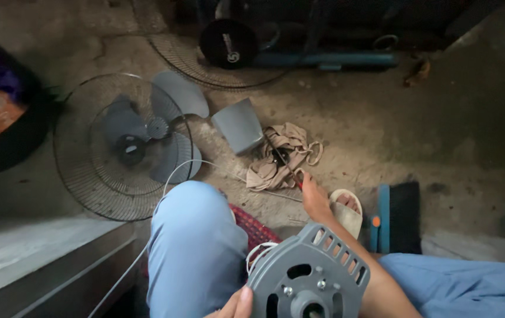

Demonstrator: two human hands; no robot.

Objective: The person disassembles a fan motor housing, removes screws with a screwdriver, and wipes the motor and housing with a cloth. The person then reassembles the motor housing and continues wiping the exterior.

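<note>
A grey round fan motor housing point(310, 275) with vent slots and screws rests upright between my knees. My left hand point(236, 304) grips its lower left rim, and only the thumb and a finger show. My right hand point(315, 201) reaches forward to the floor. Its fingertips are at the red handle of a thin screwdriver point(285, 165) that lies across a crumpled beige cloth point(280, 154). The fingers are hidden, so I cannot tell whether they hold it. A white cord point(173, 172) runs from the housing past my left knee.
A wire fan guard point(81, 176) holding grey blades lies on the dirt floor at left, with a grey plastic cover point(238, 124) beside it. A second grille with a black centre point(229, 43) and a blue pipe point(330, 59) lie farther back. A sandal point(347, 215) is by my right hand, and a concrete ledge point(28, 253) is at lower left.
</note>
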